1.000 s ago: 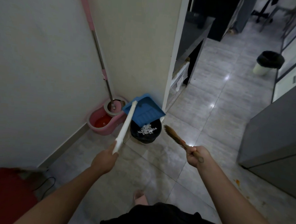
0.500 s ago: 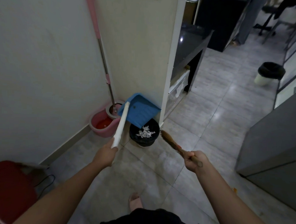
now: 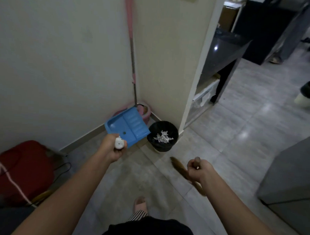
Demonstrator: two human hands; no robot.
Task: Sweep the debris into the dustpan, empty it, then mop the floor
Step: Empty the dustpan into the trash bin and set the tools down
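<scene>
Debris (image 3: 162,136), white paper shreds, lies in the black-lined bin (image 3: 163,135), so sweeping and emptying look done; mopping is left. Left hand (image 3: 114,147) is closed round the white handle of the ribbed blue plastic dustpan (image 3: 128,128), held just beside the bin. Right hand (image 3: 199,170) grips a bristly brown broom (image 3: 178,166). Pink-shafted mop (image 3: 131,51) stands in its pink bucket (image 3: 145,112) in the corner on glossy grey tiles.

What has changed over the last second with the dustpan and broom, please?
The left hand has swung the blue dustpan off the black bin to the left, beside it and in front of the pink bucket. The right hand has drawn the broom back from the bin. Both grips hold; the white scraps remain in the bin, the mop in the corner.
</scene>
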